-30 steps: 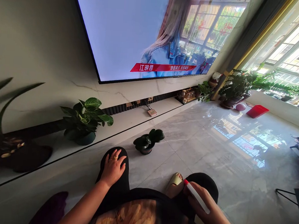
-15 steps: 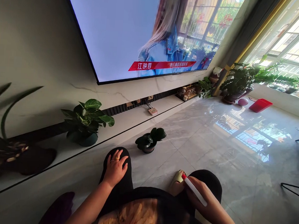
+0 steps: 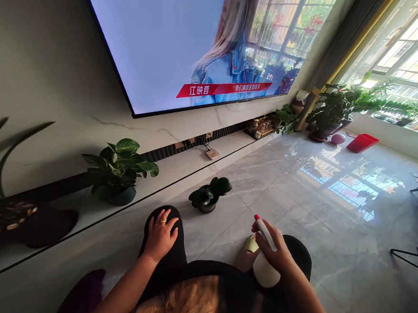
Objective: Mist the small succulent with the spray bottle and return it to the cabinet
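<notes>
My left hand [image 3: 161, 233] rests flat on my left knee, fingers spread, with rings on them. My right hand [image 3: 277, 251] is wrapped round a white spray bottle [image 3: 264, 260] with a red tip, lifted above my right knee and pointing forward. A small potted plant [image 3: 209, 196] in a dark pot stands on the floor just ahead of my knees. My foot in a pale slipper [image 3: 248, 247] shows between my legs.
A large television [image 3: 188, 45] hangs on the wall above a low white ledge [image 3: 179, 171]. On the ledge stand a leafy potted plant [image 3: 119, 169] and a dark pot [image 3: 19, 214] at left. More plants [image 3: 331, 115] and a red tray [image 3: 363, 142] sit by the window.
My right hand has raised the spray bottle off my knee and tipped its red nozzle up and forward. The left hand has stayed on the knee.
</notes>
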Demonstrator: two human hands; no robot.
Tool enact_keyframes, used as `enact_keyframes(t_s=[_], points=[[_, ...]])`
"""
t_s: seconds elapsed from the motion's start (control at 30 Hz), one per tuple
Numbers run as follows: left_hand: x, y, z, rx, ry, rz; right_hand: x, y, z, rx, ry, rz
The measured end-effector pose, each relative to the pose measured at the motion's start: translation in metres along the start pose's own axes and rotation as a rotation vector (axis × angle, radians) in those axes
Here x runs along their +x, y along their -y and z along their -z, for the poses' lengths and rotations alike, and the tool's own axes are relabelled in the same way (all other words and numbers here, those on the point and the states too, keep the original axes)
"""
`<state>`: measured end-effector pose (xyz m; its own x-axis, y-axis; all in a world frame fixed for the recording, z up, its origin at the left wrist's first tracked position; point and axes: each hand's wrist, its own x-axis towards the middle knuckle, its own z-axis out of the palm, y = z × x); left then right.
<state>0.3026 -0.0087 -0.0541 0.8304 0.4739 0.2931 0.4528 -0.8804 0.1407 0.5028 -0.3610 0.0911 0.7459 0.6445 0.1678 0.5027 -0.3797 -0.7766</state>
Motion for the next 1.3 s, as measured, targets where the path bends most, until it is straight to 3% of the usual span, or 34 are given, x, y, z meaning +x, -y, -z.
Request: enact_keyframes(t_s=[0.2,0.47,0.67,0.8,1.0,1.3], points=[[0.000,0.001,-0.001,0.003,0.005,-0.011,0.010,-0.003,-0.014,0.002,0.096,-0.064],[0.001,0.002,-0.001,0.010,-0.015,-0.016,0.005,-0.019,0.007,-0.028,-0.026,-0.133],[0.000,0.003,0.000,0.003,-0.012,-0.018,0.009,-0.037,0.000,0.066,-0.017,-0.169],[0.000,0.003,0.000,0.015,-0.007,-0.018,0.010,-0.029,-0.007,0.046,0.006,-0.128],[-0.001,0.004,0.000,0.023,-0.014,-0.027,0.017,-0.004,-0.010,-0.057,0.144,-0.100],[-0.002,0.004,0.001,0.001,-0.007,-0.012,0.018,0.003,-0.026,0.001,0.181,-0.026]])
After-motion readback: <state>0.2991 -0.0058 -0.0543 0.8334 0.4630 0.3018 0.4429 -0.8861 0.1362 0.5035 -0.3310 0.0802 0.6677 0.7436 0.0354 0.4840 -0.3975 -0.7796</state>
